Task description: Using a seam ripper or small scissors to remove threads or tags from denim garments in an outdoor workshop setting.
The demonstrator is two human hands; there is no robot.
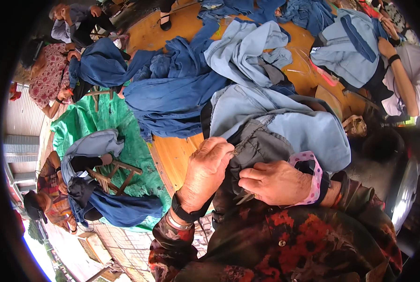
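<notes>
A light blue denim garment [308, 131] lies across my lap and the table edge, its dark grey lining [261, 145] turned outward. My left hand [204, 164] is closed, pinching the grey cloth at a seam between thumb and fingers. Beside it, my right hand [278, 182] is curled shut against the lower part of the lining. Thin pointed metal blades [245, 198] poke out beneath its fingers and look like small scissors; their handles are hidden in the palm. A pink dotted band [317, 177] circles my right wrist.
Dark blue denim [177, 103] and another pale denim piece [247, 51] are heaped on the wooden table [170, 157]. Co-workers handle denim at the left and at the right [402, 75]. A green tarp [88, 117] and a wooden stool [118, 176] are on the left.
</notes>
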